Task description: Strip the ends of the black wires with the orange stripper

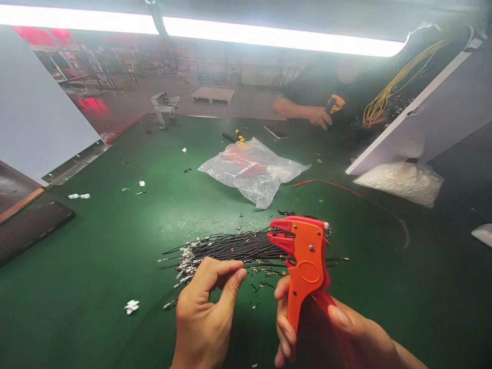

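In my right hand [307,323] is an orange and red wire stripper [307,266], its handles gripped and its red jaws pointing left, a gap between them. My left hand [209,312] is closed in a pinch to the left of the tool. A thin black wire [265,265] runs from those fingertips toward the stripper; its far end is hidden behind the tool. Behind both hands lies a bundle of black wires [234,247], with silvery metal terminals [187,259] at its left end. Small cut scraps [261,284] are scattered just in front of the bundle.
A clear plastic bag [253,169] with something orange inside lies on the green table [100,266]. Beyond it are yellow-black pliers [238,137]. A red wire [357,192] and a bag of white parts [402,182] are at right. A co-worker's hand [321,117] is across the table.
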{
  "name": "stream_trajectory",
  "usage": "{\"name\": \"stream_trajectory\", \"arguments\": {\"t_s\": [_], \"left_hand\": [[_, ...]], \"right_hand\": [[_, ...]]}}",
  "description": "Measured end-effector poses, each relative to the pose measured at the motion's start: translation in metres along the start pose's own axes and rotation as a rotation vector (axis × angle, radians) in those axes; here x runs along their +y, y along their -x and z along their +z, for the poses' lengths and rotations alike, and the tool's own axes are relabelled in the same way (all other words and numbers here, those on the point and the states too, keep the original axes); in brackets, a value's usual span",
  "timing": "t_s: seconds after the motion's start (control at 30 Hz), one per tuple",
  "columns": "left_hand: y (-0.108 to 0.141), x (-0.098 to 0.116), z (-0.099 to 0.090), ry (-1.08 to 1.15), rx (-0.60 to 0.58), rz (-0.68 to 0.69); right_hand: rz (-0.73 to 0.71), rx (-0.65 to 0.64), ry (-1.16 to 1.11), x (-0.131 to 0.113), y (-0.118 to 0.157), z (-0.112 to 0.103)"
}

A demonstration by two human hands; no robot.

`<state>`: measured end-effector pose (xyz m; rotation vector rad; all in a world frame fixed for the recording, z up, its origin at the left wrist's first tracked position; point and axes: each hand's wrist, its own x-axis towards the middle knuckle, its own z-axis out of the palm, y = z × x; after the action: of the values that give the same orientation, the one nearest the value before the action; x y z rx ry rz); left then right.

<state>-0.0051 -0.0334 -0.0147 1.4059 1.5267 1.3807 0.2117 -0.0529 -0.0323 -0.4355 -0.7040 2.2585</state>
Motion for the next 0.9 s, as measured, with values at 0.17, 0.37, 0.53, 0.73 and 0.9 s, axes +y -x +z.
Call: {"name": "stream_trajectory", "arguments": {"t_s": [0.17,0.37,0.53,0.73,0.9], "left_hand": [[-0.008,0.007,0.003,0.340,0.002,-0.369],[-0.017,0.011,0.001,0.606,-0.039,-0.612],[-0.019,0.013,0.000,0.631,-0.050,-0.638],[-0.015,0.009,0.001,0.516,-0.070,-0.628],[-0.017,0.008,0.000,0.570,-0.034,-0.606]], "right_hand": [[0.013,-0.031,-0.017,-0.005,-0.002,-0.002],[0.021,-0.114,-0.029,-0.023,-0.003,-0.015],[-0.013,-0.130,0.059,-0.034,-0.002,-0.021],[-0.026,-0.061,0.034,-0.037,-0.003,-0.019],[-0.005,-0.049,0.023,-0.026,0.000,-0.016]]}}
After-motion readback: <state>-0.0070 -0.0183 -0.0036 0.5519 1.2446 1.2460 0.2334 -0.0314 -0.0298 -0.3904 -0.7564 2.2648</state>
